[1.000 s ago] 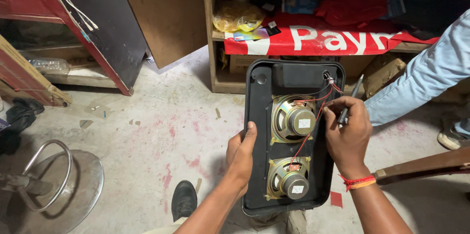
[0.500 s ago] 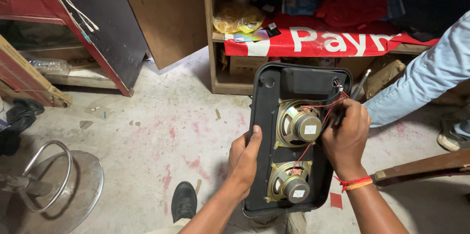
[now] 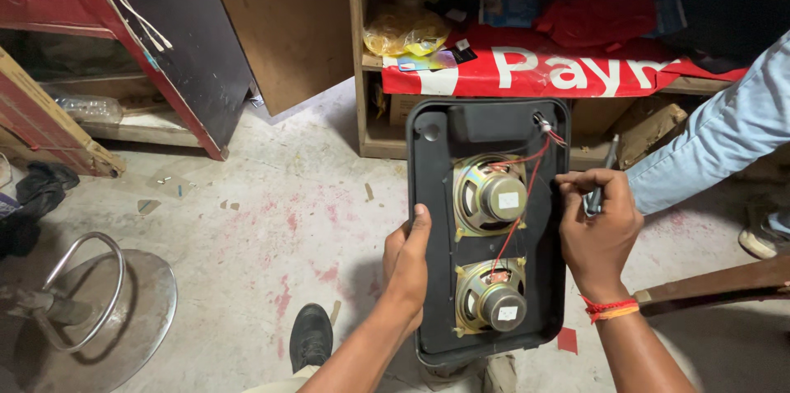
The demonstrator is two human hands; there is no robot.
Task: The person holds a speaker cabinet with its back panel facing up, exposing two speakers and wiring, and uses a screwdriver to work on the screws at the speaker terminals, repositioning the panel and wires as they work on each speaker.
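A black plastic speaker panel (image 3: 432, 187) stands upright in front of me, its inner side showing two round speaker drivers (image 3: 491, 195), one above the other (image 3: 492, 304), joined by red wires (image 3: 527, 187). My left hand (image 3: 409, 261) grips the panel's left edge, thumb on the inner face. My right hand (image 3: 597, 224) holds the right edge and also clasps a thin grey screwdriver (image 3: 601, 172) whose shaft points up.
A wooden shelf (image 3: 362, 72) behind the panel carries a red banner (image 3: 559, 68), bags and clutter. Another person's leg in light blue trousers (image 3: 724, 138) is at the right. A metal stool base (image 3: 82, 302) lies at the left; my black shoe (image 3: 311, 335) is below.
The panel has shifted a little and turned more squarely towards me. My right hand slid from the wires at the upper right down to the right edge. My left hand keeps its grip.
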